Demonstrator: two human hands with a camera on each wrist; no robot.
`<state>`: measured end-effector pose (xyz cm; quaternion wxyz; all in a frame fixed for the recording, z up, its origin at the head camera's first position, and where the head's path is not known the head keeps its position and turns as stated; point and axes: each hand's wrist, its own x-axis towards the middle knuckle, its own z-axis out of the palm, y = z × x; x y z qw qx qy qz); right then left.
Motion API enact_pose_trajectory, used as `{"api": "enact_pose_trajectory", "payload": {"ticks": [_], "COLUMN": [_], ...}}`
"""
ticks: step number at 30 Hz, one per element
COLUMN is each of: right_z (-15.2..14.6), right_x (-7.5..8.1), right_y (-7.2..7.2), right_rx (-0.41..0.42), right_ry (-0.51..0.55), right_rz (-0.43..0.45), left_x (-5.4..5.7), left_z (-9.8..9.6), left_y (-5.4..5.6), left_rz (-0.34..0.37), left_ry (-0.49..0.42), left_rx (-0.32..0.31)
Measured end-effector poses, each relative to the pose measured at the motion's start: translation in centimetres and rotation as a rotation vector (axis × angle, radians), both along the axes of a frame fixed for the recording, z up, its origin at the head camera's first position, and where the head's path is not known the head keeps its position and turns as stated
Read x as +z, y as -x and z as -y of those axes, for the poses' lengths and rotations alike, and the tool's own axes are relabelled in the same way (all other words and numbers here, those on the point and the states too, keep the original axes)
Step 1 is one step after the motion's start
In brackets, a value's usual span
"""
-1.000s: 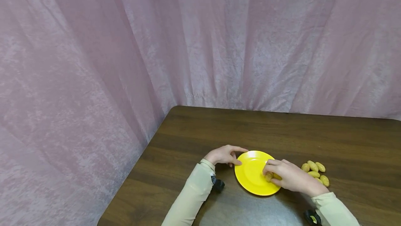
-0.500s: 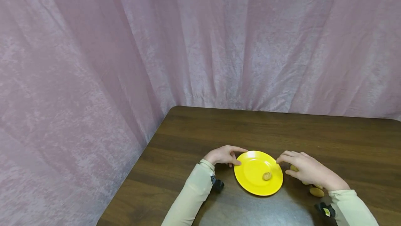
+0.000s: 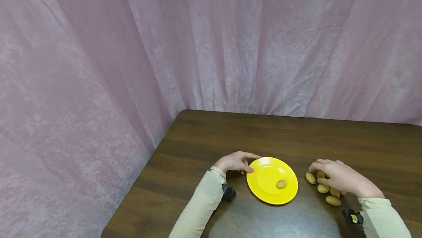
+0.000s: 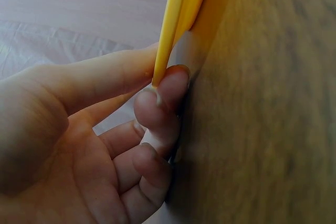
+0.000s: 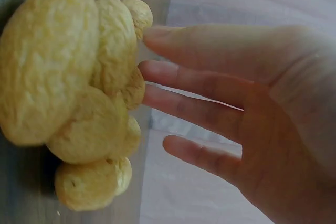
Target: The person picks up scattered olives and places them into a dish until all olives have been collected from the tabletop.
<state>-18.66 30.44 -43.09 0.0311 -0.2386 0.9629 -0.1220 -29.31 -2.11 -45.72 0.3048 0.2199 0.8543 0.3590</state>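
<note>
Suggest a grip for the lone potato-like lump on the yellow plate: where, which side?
Likely best: pinch the lump across its rounded middle, from above on the right. It sits alone with bare yellow plate around it, right of the plate's centre; the left hand holds the opposite edge.

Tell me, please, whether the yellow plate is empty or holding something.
Not empty: one potato-like piece lies on the yellow plate, right of its middle in the head view.
</note>
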Motion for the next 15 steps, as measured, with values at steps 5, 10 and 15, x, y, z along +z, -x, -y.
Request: {"api": "enact_pose_trajectory", "payload": {"ticks": [5, 10, 15], "right_z": [0.48, 0.82, 0.91], "right_x": [-0.47, -0.92, -1.07], "right_y": [0.24, 0.43, 0.4], "right_rx": [0.024, 0.007, 0.016], "right_ry": [0.011, 0.019, 0.028], "right_rz": [-0.019, 0.005, -0.02], "left_x": [0.13, -0.05, -0.17], "left_z": [-0.01, -0.03, -0.08], "left_y": [-0.04, 0.02, 0.08], "left_rz": [-0.001, -0.007, -0.005], "left_ry": [0.005, 0.007, 0.005], "left_rx": [0.003, -0.005, -0.002]}}
